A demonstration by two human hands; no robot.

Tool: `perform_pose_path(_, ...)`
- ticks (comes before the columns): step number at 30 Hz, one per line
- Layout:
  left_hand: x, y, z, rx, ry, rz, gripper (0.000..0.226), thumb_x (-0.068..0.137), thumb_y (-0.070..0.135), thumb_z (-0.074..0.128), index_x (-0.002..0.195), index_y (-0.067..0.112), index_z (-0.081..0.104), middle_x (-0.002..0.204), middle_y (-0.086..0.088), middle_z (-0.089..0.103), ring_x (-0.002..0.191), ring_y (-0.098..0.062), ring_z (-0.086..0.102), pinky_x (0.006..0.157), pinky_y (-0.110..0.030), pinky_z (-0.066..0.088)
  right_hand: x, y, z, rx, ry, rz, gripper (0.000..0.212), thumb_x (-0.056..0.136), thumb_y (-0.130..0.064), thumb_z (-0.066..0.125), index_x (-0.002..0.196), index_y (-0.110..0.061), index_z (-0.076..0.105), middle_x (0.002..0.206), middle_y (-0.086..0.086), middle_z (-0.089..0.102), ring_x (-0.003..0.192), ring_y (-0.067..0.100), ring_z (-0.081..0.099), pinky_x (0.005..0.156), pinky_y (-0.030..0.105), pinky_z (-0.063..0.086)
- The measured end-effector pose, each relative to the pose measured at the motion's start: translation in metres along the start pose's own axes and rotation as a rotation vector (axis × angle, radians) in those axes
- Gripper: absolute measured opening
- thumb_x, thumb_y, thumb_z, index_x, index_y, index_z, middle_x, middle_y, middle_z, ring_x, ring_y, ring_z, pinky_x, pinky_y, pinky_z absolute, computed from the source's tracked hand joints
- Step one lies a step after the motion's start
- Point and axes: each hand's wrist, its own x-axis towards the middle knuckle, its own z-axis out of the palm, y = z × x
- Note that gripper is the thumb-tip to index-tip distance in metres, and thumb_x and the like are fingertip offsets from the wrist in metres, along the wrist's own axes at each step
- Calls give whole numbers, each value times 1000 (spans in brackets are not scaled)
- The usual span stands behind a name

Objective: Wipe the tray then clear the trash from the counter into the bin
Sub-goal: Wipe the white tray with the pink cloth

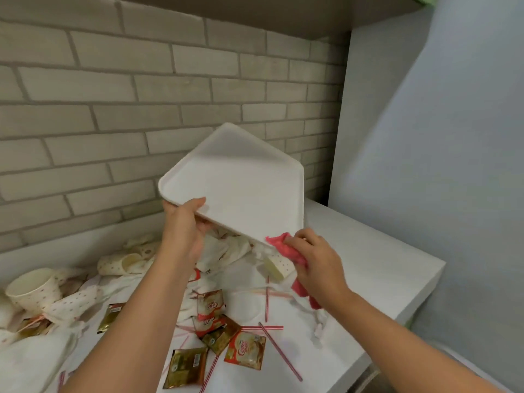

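Now left grip [185, 222] clamps the tray [241, 180] by its near-left edge, thumb on top, fingers underneath. Tray is held up off the bench [368, 273], tilted, its far corner raised toward the brick wall [113, 80]. Right grip [317, 262] clutches a pink cloth [286, 248], which touches the tray's corner nearest that grip; the cloth's tail hangs below the grip. Under the tray, between both grips: crumpled napkins [226, 248]. Squashed cup [273, 266] just below the cloth. Nearer than the grips, sachets [245, 353] and striped straws [279, 346] lie scattered on the bench. Left of left grip: paper cups [34, 287], some crushed.
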Motion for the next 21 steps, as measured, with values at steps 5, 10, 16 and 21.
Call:
perform_pose_path(5, 18, -21, 50, -13, -126, -166, 31, 90, -1, 38, 119, 4, 48, 98, -9, 62, 80, -22, 63, 55, -39, 59, 32, 60, -32, 167, 94, 300, 20, 82, 2, 65, 89, -15, 70, 98, -8, 50, 81, 13, 56, 69, 1, 38)
perform_pose_path(10, 23, -75, 91, -187, -77, -296, 21, 91, -6, 33, 98, 5, 49, 89, -12, 57, 79, -25, 58, 55, -42, 57, 49, 105, -40, 825, 321, 623, 45, 75, 9, 62, 93, -32, 59, 99, 2, 58, 76, 14, 59, 71, 33, 50)
perform_pose_path(16, 28, -149, 119, -292, -66, -387, 33, 90, -9, 34, 119, -1, 47, 111, -19, 57, 93, -31, 59, 85, -52, 49, 46, 132, -24, 1369, 484, 888, 45, 90, -6, 59, 128, -20, 41, 102, 5, 58, 84, 24, 66, 87, 50, 49)
perform_pose_path(21, 29, -192, 131, -329, -61, -446, 36, 92, -5, 40, 125, 7, 46, 112, -15, 60, 93, -27, 61, 76, -46, 56, 53, 172, -7, 1191, 595, 1060, 61, 82, -3, 69, 133, -16, 38, 111, 12, 59, 86, 25, 62, 91, 46, 51)
